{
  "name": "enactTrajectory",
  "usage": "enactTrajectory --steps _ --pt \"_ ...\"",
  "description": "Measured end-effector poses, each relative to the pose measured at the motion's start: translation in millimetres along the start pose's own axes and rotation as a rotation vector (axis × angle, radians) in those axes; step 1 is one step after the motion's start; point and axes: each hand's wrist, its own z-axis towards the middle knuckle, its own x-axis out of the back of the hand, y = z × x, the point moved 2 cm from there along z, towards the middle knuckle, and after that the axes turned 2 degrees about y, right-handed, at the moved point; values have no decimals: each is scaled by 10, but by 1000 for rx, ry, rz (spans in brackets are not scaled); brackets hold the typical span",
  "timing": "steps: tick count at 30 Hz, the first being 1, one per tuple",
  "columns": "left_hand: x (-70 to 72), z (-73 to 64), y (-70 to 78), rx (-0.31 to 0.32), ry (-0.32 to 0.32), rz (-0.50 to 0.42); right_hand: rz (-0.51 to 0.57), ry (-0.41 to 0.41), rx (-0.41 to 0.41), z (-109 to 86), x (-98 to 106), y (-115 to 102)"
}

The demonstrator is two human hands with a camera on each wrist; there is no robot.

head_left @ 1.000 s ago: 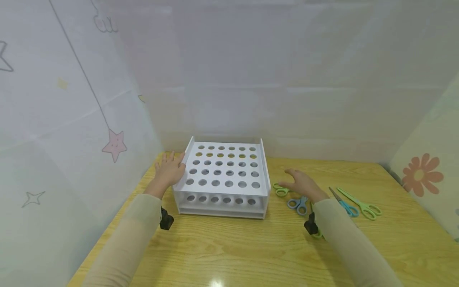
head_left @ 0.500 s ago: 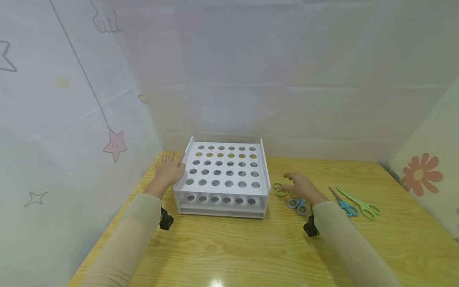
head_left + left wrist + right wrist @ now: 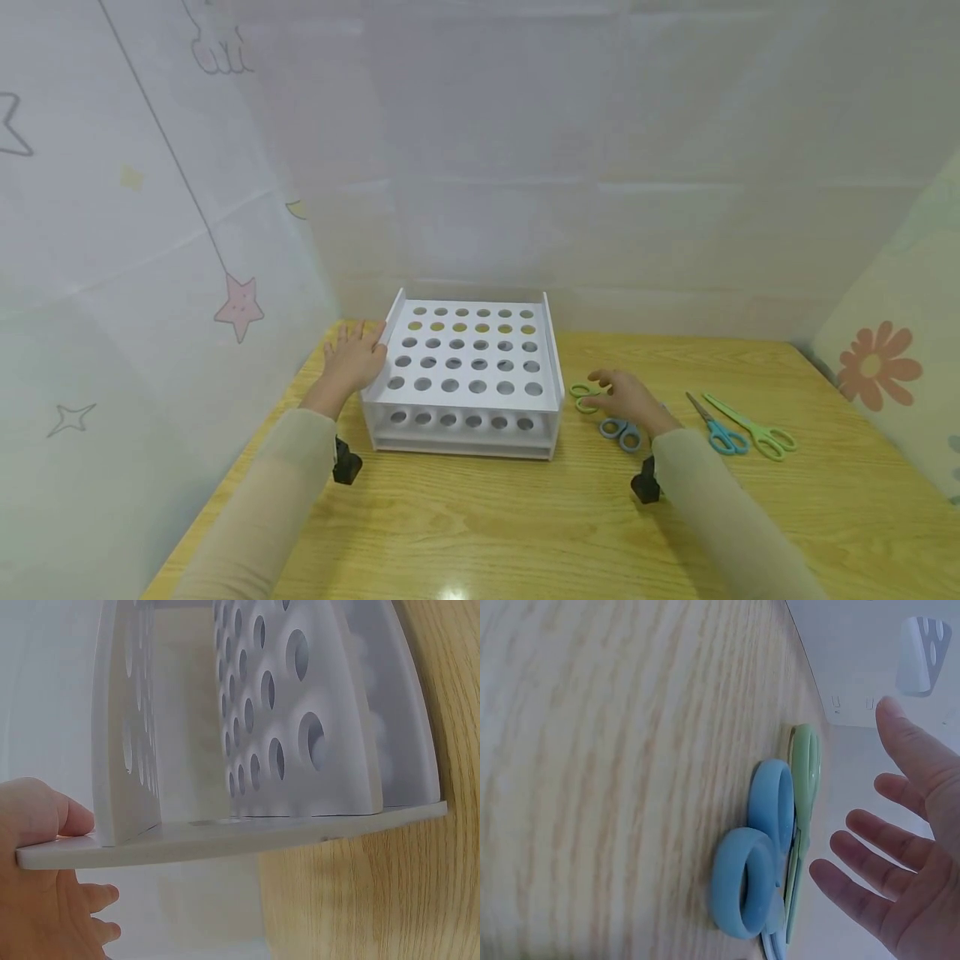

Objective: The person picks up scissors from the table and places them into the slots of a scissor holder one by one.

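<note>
A white rack (image 3: 465, 400) with rows of round holes stands on the table. My left hand (image 3: 352, 360) grips its left side panel (image 3: 240, 844), thumb on the inner face and fingers outside. My right hand (image 3: 626, 398) is open and holds nothing, over a pair of scissors with light green handles (image 3: 585, 403). Just below it lie blue-handled scissors (image 3: 621, 433), partly covered by the hand. In the right wrist view, fingers spread beside the blue scissors (image 3: 744, 881) and the green scissors (image 3: 805, 776) on the wood.
Farther right on the wooden table (image 3: 480, 525) lie bright blue scissors (image 3: 725, 437) and long light green scissors (image 3: 761, 433). A pale printed cloth (image 3: 480, 167) hangs behind the table and along its sides.
My right hand has come down and slightly toward the front, closer over the green scissors. The left hand stays on the rack's side, and the rack has not moved.
</note>
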Motion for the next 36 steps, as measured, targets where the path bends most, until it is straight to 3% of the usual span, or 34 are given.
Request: enactTrajectory --steps 18,36 --pt "-18 16 -15 -2 -6 -20 152 21 -70 43 -141 143" --pt "-49 53 -44 0 -15 -35 169 5 -103 36 -208 152"
